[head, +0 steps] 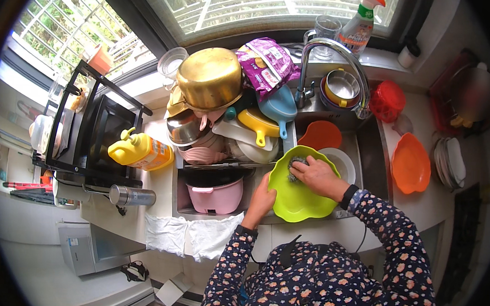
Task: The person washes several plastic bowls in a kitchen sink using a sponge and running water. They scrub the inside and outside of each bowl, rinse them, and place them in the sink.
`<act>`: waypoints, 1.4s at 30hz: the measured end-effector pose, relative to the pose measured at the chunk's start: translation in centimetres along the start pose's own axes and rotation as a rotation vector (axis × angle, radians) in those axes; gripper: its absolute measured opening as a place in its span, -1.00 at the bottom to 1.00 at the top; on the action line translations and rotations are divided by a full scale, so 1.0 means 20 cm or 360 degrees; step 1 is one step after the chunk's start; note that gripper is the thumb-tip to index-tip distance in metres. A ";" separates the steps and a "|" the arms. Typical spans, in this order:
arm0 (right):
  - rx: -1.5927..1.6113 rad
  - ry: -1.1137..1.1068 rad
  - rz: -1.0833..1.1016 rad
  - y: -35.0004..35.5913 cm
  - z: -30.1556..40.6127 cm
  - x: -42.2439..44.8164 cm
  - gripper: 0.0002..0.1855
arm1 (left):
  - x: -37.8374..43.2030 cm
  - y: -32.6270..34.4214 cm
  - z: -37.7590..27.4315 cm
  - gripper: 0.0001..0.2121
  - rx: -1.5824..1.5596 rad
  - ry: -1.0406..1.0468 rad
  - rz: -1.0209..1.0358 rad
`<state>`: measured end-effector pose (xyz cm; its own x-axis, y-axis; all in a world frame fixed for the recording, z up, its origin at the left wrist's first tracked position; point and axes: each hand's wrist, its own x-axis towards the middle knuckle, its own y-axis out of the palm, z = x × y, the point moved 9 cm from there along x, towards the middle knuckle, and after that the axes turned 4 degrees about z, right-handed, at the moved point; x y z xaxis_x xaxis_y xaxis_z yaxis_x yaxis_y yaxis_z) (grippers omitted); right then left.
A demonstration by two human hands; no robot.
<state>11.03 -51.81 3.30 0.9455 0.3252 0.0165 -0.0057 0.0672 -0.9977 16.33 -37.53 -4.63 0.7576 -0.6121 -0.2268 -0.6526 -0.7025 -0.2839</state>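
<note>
My left hand point(261, 202) grips the left rim of a lime-green scalloped plastic bowl point(305, 206), tilted over the front of the sink point(370, 153). Pressed against the bowl's inside is a steel wool scourer point(296, 168), held under the fingers of my right hand point(318, 177). Behind the bowl, a white bowl point(346, 162) and an orange-red dish point(321, 135) lie in the right basin. A pink lidded plastic container point(215, 197) stands in the left basin.
A chrome faucet point(306, 67) arches over the sink. Left of it are piled pans, bowls and a brass-coloured pot point(209, 78). A yellow pump bottle point(143, 151) and steel flask point(132, 196) are further left. An orange scalloped bowl point(411, 164) and stacked plates point(449, 163) sit right.
</note>
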 end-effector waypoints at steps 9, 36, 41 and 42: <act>0.0038 -0.0401 0.0022 0.02 0.28 -0.09 -0.66 | 0.08 0.03 0.03 -0.50 0.0110 -0.0087 0.0052; 0.0406 -0.0245 0.0057 0.08 0.27 -0.02 -0.72 | -0.12 0.07 0.00 -0.66 -0.0383 0.0048 -0.0385; 0.0224 -0.0310 0.0080 0.04 0.27 -0.06 -0.62 | -0.07 0.07 0.02 -0.65 -0.0313 -0.0002 -0.0326; 0.0172 -0.0289 0.0070 0.04 0.25 -0.04 -0.61 | -0.07 0.07 0.03 -0.65 -0.0279 -0.0010 -0.0308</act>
<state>8.63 -47.41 2.88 0.8695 0.4939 -0.0057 -0.0897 0.1466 -0.9851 14.38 -37.52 -5.31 0.8683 -0.4581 -0.1900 -0.4875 -0.8589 -0.1568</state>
